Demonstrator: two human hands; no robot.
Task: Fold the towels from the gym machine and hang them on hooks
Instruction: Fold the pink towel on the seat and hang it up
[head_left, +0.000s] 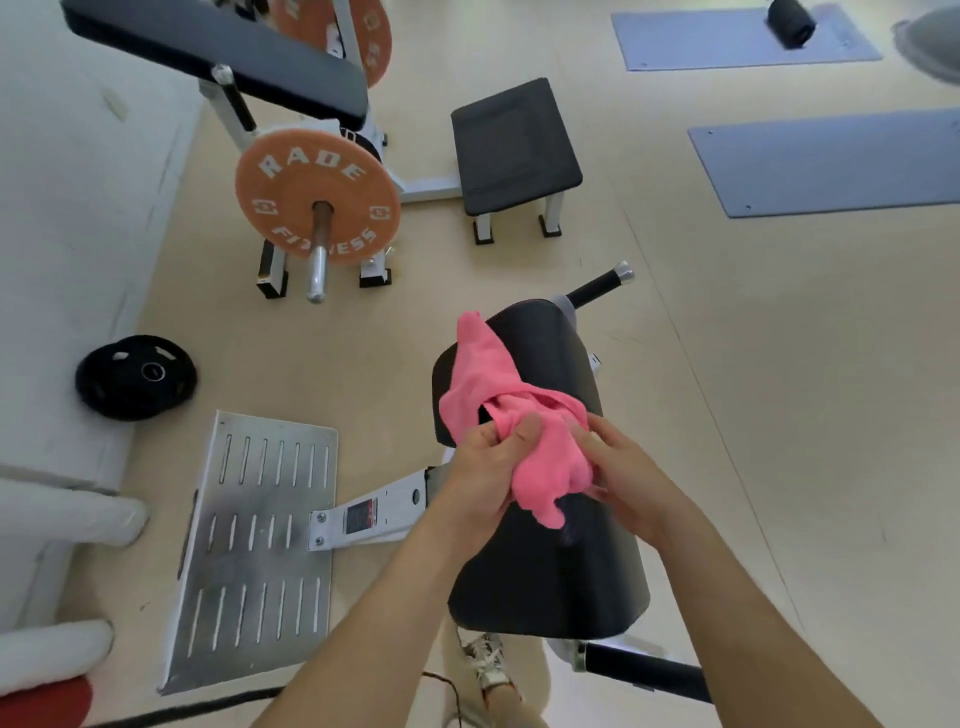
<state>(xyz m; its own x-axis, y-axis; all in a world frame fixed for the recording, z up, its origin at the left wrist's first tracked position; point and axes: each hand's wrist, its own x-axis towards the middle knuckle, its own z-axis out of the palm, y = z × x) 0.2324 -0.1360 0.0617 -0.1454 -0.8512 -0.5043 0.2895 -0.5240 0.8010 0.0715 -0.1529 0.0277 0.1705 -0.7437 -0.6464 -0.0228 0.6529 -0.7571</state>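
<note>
A pink towel (498, 384) lies bunched on the black padded seat (550, 561) of a gym machine in the middle of the view. Its far end trails up over the pad's left edge. My left hand (483, 478) grips the near part of the towel from the left, thumb on top. My right hand (628, 478) holds the same crumpled end from the right, fingers pressed into the cloth. No hooks are in view.
A slotted metal footplate (249, 551) sits left of the seat. Farther off stand an orange weight plate (317, 197) on a bar, a black stool (514, 145), a loose black plate (136, 376) and blue mats (831, 161). My shoe (485, 660) shows below.
</note>
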